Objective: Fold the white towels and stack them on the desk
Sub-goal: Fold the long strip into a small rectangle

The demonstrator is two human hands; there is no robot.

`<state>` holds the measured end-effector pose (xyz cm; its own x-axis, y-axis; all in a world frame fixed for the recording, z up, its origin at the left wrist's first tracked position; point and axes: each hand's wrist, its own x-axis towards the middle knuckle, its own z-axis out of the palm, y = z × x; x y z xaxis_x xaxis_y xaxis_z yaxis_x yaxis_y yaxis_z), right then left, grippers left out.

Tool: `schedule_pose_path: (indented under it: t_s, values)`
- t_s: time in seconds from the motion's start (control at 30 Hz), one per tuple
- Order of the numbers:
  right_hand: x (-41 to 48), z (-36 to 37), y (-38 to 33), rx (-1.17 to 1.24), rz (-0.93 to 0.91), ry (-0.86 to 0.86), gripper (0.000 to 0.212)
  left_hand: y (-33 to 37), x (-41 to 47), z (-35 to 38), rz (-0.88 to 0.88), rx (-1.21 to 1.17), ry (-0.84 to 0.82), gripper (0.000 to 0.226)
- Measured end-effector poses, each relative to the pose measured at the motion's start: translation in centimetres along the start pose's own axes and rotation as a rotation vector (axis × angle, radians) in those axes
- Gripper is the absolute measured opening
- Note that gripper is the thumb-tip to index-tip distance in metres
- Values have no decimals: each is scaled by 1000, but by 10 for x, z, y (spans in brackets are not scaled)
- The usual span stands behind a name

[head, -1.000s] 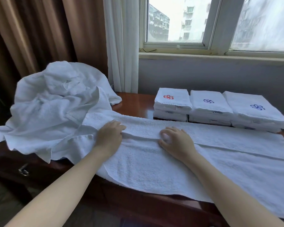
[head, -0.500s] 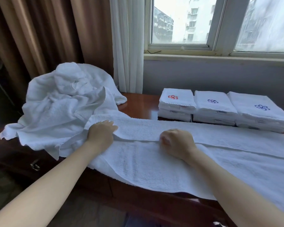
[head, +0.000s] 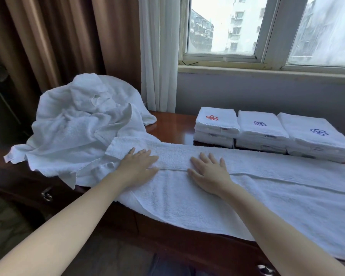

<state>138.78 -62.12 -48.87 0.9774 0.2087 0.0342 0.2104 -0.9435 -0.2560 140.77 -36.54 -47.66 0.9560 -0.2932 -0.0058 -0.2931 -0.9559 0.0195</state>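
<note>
Nearest you, the long towel (head: 177,200) lies lengthwise across the bench (head: 173,128), with its near edge hanging over the front lip. Your left hand (head: 137,166) and right hand (head: 209,172) both lie flat on it, fingers straight, grasping nothing. They press along the seam where the far strip is turned over toward you. Judge this as the first lengthwise fold being smoothed. The crosswise folds and the stacking of this towel are not yet done.

To the left of your left hand, the crumpled heap (head: 78,126) of unfolded towels overlaps the long towel's left end. How many it holds cannot be told; treat it as work outstanding.

Beyond the long towel, three folded stacks stand side by side at the rear of the bench: the red-emblem stack (head: 217,124), the middle stack (head: 261,130) and the right stack (head: 315,136). These count as finished.

Bare wood shows only between the crumpled heap and the red-emblem stack. Make the crosswise folds within the towel's own footprint. The overhanging near edge may slip off, and the stacks sit just beside the far edge.
</note>
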Motion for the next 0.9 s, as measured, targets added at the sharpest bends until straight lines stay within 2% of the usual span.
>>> schedule_pose_path:
  t_s: [0.07,0.13,0.27,0.37,0.5,0.57,0.67,0.73,0.8,0.9]
  values:
    - [-8,-1,-9,114,-69,81,45,-4,-17,-14,40,-167,41,40]
    - [-17,-2,-22,192,-171,143,38,-7,-36,-26,64,-240,15,37]
    - [-32,-3,-52,275,-314,110,26,-12,-66,-36,111,-237,-97,43]
    - [-38,-2,-68,318,-352,70,21,-14,-80,-39,118,-226,-132,24]
    - [-49,-1,-78,380,-363,20,16,-19,-91,-41,159,-107,-149,18]
    - [-53,-1,-82,382,-365,-36,17,-22,-93,-38,200,-15,-109,13]
    - [-61,-3,-86,351,-376,-137,29,-25,-96,-35,202,38,-4,10]
    - [-66,-7,-87,308,-362,-181,39,-26,-98,-39,133,-50,92,14]
    - [-67,-13,-86,243,-328,-156,45,-26,-96,-46,58,-162,211,13]
    - [-61,-29,-81,241,-226,-42,17,-24,-85,-58,-2,-231,326,12]
